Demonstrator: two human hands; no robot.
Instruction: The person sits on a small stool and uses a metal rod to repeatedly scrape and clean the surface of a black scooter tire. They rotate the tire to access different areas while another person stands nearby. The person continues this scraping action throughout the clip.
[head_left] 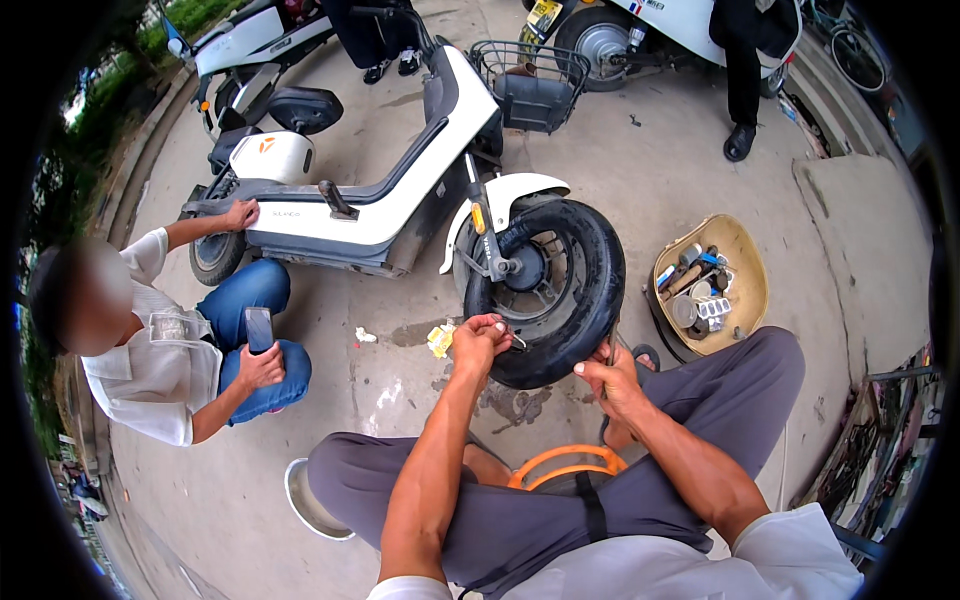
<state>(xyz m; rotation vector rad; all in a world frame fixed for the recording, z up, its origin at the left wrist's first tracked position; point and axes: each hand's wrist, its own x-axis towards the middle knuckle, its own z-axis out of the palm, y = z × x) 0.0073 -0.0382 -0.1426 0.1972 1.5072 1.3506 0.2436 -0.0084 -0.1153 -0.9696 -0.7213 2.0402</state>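
Left hand [478,346]: fingers curled together at the near-left side of the black tyre [598,265]; cannot tell what they grip.
Right hand [614,384]: closed around a slim rod [612,342], at the tyre's near-right edge.
Tyre: on the white scooter's [375,226] front wheel.
Right of wheel: tan basin [750,287] holding tools [685,281].
Left: crouching person [160,382] with phone [258,330].

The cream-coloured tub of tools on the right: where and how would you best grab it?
Probably hold the tub by its rim, from above, left hand on one long side, right hand on the other: it opens upward, and its edge looks thin. The wearer's right knee crowds the near end. Tools lie mostly toward the left, so that side may feel heavier.
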